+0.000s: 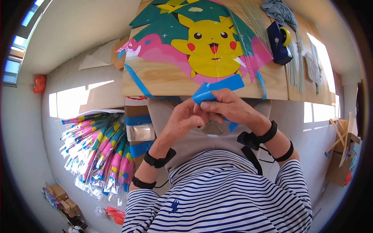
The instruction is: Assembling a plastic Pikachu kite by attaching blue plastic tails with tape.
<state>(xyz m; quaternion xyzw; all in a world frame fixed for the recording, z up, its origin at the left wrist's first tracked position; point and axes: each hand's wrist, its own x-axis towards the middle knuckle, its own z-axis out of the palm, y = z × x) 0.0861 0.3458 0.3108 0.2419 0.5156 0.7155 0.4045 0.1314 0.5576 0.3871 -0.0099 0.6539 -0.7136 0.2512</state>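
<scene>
A folded blue plastic strip (227, 83) is held over my lap, just at the table's near edge. My right hand (231, 108) pinches it between thumb and fingers. My left hand (182, 122) is curled against the strip's folded end, its fingertips partly hidden; its thumb stands a little apart. Beyond my hands a kite sheet (211, 46) lies flat on the wooden table (171, 79), green and pink with a big yellow cartoon animal. More blue strip (136, 81) trails from the sheet's left side over the table edge.
A dark blue tape dispenser (276, 42) with yellow tape stands right of the kite, near thin sticks (252, 17) and a grey cloth (279, 11). Left on the floor lie several rolled kites (103, 151) in clear sleeves, beside a box with blue strips (140, 149).
</scene>
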